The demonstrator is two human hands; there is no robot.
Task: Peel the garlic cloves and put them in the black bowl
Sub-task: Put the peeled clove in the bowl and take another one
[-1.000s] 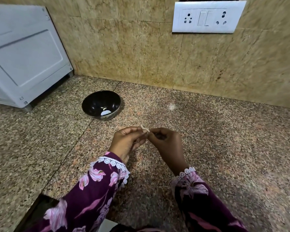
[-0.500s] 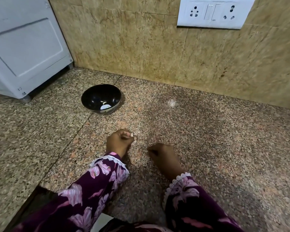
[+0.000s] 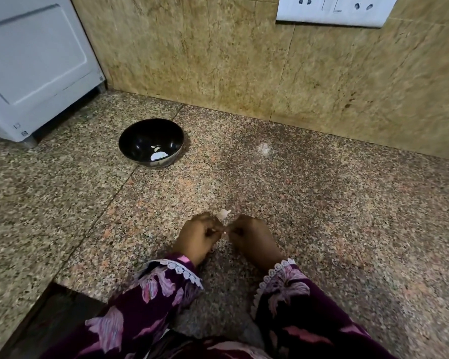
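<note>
Pinching together again after parting half a second ago, the left hand [image 3: 197,235] and right hand [image 3: 249,235] meet fingertip to fingertip, curled around a small garlic clove [image 3: 223,214] whose pale tip pokes up and away between them. Granite counter [image 3: 322,203] lies beneath; black bowl [image 3: 138,137], holding white pieces, sits well apart toward the white appliance [image 3: 36,63].

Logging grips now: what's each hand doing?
Left hand: fingers curled, pinching the garlic clove.
Right hand: fingers curled, pinching at the same clove.
</note>
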